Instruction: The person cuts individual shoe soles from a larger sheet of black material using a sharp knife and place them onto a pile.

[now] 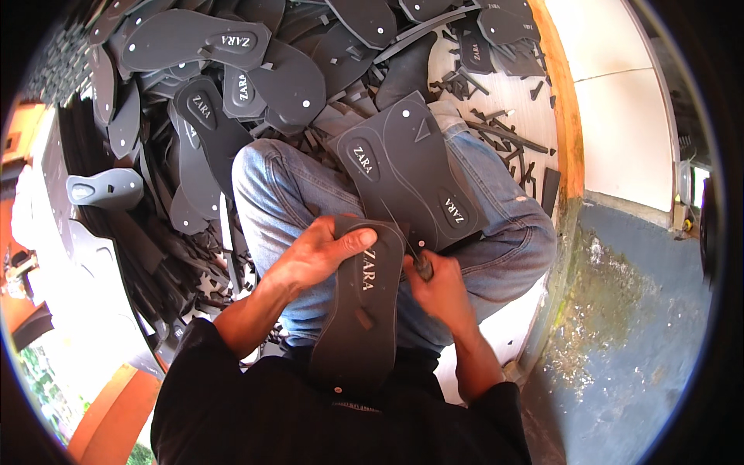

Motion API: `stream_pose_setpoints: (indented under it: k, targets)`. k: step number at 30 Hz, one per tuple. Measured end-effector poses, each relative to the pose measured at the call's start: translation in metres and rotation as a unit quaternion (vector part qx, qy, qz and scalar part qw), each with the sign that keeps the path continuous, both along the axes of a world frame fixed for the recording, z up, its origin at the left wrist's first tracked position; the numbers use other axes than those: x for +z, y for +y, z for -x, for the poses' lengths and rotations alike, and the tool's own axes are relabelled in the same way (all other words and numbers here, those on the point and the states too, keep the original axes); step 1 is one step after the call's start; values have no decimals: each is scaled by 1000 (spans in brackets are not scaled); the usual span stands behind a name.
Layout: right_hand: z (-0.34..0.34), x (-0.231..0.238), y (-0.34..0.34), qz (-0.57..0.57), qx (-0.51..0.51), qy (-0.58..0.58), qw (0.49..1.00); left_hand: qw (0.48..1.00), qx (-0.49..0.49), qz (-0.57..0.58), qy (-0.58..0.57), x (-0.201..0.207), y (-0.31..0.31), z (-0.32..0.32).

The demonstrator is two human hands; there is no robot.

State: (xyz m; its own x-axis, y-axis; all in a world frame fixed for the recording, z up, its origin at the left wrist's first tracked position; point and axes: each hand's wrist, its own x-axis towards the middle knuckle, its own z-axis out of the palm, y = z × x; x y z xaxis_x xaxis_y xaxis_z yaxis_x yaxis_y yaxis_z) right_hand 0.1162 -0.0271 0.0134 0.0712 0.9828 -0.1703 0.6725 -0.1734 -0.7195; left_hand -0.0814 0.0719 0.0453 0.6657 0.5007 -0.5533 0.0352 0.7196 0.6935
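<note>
My left hand [314, 252] grips the rounded heel end of a dark grey foam sandal sole [349, 333], its thumb lying on top. The sole reaches down toward my black shirt, and a small dark scrap [363, 318] rests on it. Closed around the dark handle of a thin-bladed knife [423, 267], my right hand [440, 294] is at the sole's right edge. The blade slants up and left past the sole's corner; whether it touches the foam I cannot tell. Across my crossed, jeans-clad legs lies a dark foam sheet [415, 167] with two sole outlines.
A heap of dark cut soles [287, 81] spreads ahead and to the left. Thin foam offcuts [508, 139] litter the pale floor beyond my right knee. A wooden strip [568, 101] edges it, with worn blue-grey floor [628, 325] at the right.
</note>
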Motion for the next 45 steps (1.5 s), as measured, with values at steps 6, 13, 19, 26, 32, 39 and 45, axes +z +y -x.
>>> stream_pose_setpoints:
  k: [6,13,19,26,32,39,45]
  targets:
    - [-22,15,51,162,-101,319,929,1000,-2,10,-14,-9,-10,-13]
    - [-31,37,59,48,-319,381,866,953,70,131,-263,-78,-11,-8]
    - [-7,39,25,8,-232,381,895,964,221,31,-146,-53,-43,-74]
    - [-17,19,-25,68,-250,125,958,936,323,132,-46,-37,-50,-92]
    - [-18,19,-67,118,-227,-25,966,933,322,136,-84,-40,-61,-97]
    - [-9,19,-72,177,-235,-21,955,935,315,141,-85,-48,-67,-83]
    - [1,4,-47,147,-171,-21,974,943,308,108,-72,-60,-79,-69]
